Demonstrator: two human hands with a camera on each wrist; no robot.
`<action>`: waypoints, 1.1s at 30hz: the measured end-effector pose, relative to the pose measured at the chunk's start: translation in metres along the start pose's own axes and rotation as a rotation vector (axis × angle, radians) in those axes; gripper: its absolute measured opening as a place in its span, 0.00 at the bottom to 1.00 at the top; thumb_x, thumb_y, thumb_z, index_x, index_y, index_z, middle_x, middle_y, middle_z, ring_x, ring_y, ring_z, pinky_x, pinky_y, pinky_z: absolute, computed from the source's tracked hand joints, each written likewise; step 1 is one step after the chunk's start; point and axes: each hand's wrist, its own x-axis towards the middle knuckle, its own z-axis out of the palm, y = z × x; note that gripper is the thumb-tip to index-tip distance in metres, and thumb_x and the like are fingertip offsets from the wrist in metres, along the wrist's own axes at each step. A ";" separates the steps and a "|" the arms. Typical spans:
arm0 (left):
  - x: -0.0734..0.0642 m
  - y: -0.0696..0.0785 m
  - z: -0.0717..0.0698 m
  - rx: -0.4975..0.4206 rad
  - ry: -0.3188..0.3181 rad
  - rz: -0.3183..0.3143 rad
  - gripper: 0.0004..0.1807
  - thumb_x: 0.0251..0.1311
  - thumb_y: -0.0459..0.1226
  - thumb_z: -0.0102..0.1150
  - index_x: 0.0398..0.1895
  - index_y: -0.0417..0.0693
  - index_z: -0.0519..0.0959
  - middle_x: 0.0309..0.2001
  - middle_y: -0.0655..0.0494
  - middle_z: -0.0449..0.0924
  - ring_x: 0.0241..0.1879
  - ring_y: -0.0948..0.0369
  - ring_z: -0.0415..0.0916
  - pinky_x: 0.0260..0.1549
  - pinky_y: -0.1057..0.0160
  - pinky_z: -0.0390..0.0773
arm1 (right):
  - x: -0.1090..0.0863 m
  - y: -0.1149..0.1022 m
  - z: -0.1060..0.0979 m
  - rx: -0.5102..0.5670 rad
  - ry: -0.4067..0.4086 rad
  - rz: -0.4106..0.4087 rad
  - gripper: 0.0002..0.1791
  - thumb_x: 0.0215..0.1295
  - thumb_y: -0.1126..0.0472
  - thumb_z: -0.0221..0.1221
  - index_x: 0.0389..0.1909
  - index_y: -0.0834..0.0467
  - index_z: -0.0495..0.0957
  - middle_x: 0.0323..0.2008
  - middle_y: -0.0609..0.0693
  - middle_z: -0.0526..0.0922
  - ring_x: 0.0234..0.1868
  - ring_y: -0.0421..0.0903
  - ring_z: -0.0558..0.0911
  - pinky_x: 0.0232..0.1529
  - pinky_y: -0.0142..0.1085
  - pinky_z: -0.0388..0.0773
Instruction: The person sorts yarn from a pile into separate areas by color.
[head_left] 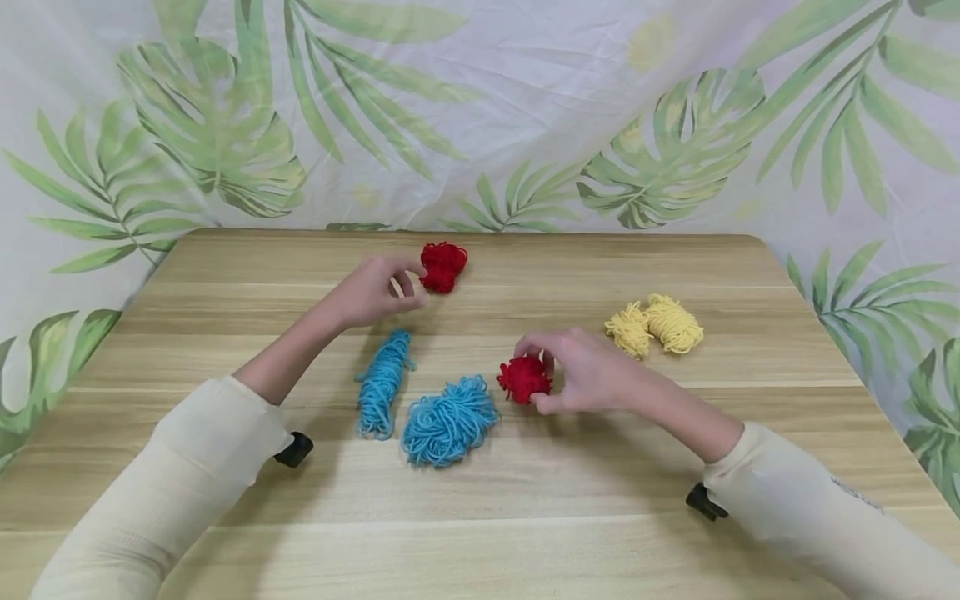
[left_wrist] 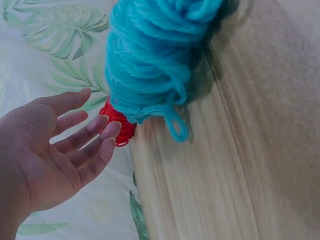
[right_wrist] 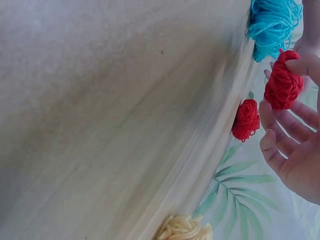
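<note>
My right hand pinches a red yarn bundle between thumb and fingers, just above the table beside a round blue yarn bundle. In the right wrist view the held red bundle sits against the thumb and fingertips. My left hand reaches toward a second red yarn bundle near the table's far edge. Its fingers are loosely bent, and in the left wrist view the palm holds nothing. Whether the fingertips touch that bundle I cannot tell. A long blue yarn bundle lies below the left hand.
Two pale yellow yarn bundles lie together on the right side of the wooden table. A leaf-printed cloth hangs behind the far edge. Black wrist cameras show under both sleeves.
</note>
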 end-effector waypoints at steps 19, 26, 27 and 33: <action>-0.026 0.000 -0.001 0.037 -0.097 0.053 0.23 0.66 0.30 0.67 0.62 0.30 0.76 0.39 0.44 0.84 0.37 0.49 0.86 0.42 0.50 0.85 | 0.025 0.016 -0.001 0.051 0.053 0.059 0.23 0.53 0.61 0.72 0.52 0.62 0.83 0.38 0.49 0.85 0.38 0.45 0.83 0.40 0.39 0.82; -0.032 -0.001 -0.002 0.032 -0.128 0.048 0.24 0.65 0.32 0.69 0.62 0.30 0.77 0.41 0.44 0.84 0.39 0.49 0.86 0.44 0.50 0.85 | 0.034 0.021 -0.001 0.063 0.061 0.061 0.24 0.53 0.62 0.71 0.53 0.63 0.82 0.39 0.51 0.86 0.37 0.46 0.83 0.39 0.38 0.82; -0.032 -0.001 -0.002 0.030 -0.132 0.044 0.24 0.65 0.32 0.69 0.62 0.31 0.77 0.42 0.44 0.84 0.40 0.49 0.86 0.44 0.50 0.85 | 0.035 0.022 -0.001 0.065 0.064 0.062 0.24 0.53 0.62 0.71 0.52 0.63 0.82 0.39 0.51 0.86 0.37 0.46 0.83 0.39 0.38 0.82; -0.037 0.000 -0.004 0.034 -0.170 0.022 0.26 0.66 0.36 0.69 0.63 0.32 0.76 0.45 0.42 0.84 0.41 0.51 0.85 0.45 0.50 0.85 | 0.042 0.027 0.000 0.076 0.091 0.090 0.23 0.53 0.62 0.72 0.52 0.62 0.83 0.41 0.53 0.86 0.38 0.48 0.83 0.41 0.38 0.82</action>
